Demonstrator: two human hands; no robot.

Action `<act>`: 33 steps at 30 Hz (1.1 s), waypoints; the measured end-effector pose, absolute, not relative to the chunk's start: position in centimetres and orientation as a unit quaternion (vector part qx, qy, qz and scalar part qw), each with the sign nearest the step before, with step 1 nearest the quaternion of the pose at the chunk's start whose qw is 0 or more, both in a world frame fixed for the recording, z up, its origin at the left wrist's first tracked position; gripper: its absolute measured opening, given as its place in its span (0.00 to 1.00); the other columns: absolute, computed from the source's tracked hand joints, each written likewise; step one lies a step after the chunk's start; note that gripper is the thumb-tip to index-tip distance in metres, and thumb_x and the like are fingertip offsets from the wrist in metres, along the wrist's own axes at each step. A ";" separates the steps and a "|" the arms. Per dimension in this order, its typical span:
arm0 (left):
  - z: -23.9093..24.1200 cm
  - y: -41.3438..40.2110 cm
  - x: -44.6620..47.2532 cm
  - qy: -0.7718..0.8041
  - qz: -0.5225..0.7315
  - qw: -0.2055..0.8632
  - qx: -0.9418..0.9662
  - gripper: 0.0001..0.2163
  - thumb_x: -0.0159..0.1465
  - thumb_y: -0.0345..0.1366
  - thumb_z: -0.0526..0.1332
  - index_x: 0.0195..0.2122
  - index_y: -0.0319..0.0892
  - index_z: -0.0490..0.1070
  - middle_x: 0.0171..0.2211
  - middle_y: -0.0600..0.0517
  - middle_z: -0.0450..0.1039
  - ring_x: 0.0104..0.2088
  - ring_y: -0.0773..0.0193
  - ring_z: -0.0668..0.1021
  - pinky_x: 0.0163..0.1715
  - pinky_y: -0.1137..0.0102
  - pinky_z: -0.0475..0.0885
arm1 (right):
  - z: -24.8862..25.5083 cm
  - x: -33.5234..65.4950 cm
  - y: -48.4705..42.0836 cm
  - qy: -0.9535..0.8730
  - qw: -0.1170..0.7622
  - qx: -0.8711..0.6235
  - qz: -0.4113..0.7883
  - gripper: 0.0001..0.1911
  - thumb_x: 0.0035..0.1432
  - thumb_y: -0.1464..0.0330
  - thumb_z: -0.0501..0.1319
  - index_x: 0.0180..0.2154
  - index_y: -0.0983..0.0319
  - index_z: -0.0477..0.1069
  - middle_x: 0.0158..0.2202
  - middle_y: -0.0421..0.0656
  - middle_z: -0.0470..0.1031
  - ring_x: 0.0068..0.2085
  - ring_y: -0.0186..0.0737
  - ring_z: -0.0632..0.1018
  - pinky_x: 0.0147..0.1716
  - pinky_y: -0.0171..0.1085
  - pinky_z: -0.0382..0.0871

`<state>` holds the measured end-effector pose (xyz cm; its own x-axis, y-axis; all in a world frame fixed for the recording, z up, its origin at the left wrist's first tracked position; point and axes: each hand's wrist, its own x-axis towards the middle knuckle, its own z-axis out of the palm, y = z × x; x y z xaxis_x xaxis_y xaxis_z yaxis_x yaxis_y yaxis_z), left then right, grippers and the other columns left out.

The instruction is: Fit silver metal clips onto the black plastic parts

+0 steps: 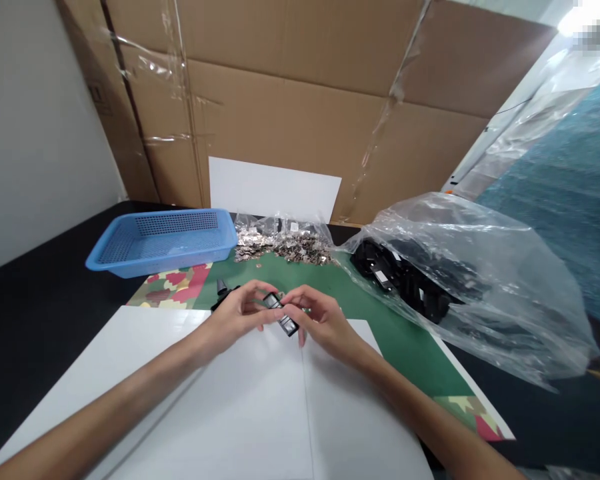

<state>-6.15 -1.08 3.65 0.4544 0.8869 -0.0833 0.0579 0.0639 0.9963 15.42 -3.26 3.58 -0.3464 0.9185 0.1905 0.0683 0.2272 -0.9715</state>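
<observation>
A small black rectangular plastic part (pixel 289 325) with pale metallic strips is held at a slant over the white sheet. My left hand (pixel 240 310) grips its upper left end between thumb and fingers. On its right side, my right hand (pixel 323 320) is closed, its thumb and fingertips on the part; whether they also hold a smaller piece is hidden. Just behind my left hand lie dark pieces (pixel 222 288) on the green mat. Small metal pieces (pixel 303 248) are heaped beyond both hands, in front of clear plastic bags.
A blue plastic basket (pixel 163 257) stands at the back left. To the right, a large clear bag (pixel 510 280) holds several black plastic parts (pixel 380 270). The white sheet (pixel 220 407) covers part of the green mat (pixel 405 333). Cardboard (pixel 290 120) walls off the back.
</observation>
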 end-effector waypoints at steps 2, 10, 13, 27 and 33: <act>3.9 -1.1 -6.2 0.412 0.343 0.611 0.583 0.20 0.59 0.48 0.72 0.46 0.42 0.73 0.37 0.53 0.74 0.35 0.65 0.75 0.34 0.70 0.65 | 3.7 15.5 -2.0 -0.657 0.453 -0.389 0.459 0.15 0.65 0.53 0.65 0.39 0.59 0.74 0.31 0.37 0.69 0.23 0.32 0.70 0.20 0.34 0.73; 3.9 -1.7 -6.3 0.385 0.292 0.654 0.582 0.19 0.56 0.46 0.76 0.42 0.44 0.72 0.38 0.55 0.74 0.38 0.65 0.76 0.37 0.71 0.64 | 2.9 12.5 7.9 -0.718 0.368 -0.512 0.294 0.05 0.60 0.69 0.69 0.35 0.62 0.74 0.33 0.39 0.74 0.37 0.36 0.74 0.38 0.35 0.69; 3.7 -1.5 -6.2 0.368 0.271 0.657 0.599 0.19 0.56 0.46 0.76 0.42 0.43 0.72 0.40 0.52 0.77 0.35 0.67 0.73 0.32 0.72 0.62 | 2.0 10.8 10.1 -0.705 0.352 -0.538 0.298 0.12 0.54 0.67 0.75 0.35 0.64 0.74 0.32 0.40 0.74 0.35 0.36 0.75 0.36 0.35 0.67; 4.5 -1.6 -6.2 0.356 0.234 0.662 0.617 0.21 0.60 0.49 0.72 0.49 0.43 0.78 0.40 0.50 0.77 0.40 0.61 0.73 0.36 0.70 0.62 | 2.1 11.5 11.5 -0.703 0.229 -0.520 0.428 0.09 0.50 0.72 0.76 0.29 0.65 0.77 0.23 0.38 0.74 0.26 0.33 0.73 0.23 0.31 0.63; 4.6 -1.7 -6.3 0.357 0.238 0.647 0.630 0.18 0.65 0.50 0.66 0.50 0.44 0.78 0.35 0.53 0.72 0.35 0.64 0.68 0.39 0.69 0.63 | 3.0 13.6 10.5 -0.707 0.198 -0.486 0.474 0.15 0.48 0.69 0.77 0.37 0.65 0.77 0.27 0.36 0.73 0.25 0.30 0.72 0.20 0.28 0.62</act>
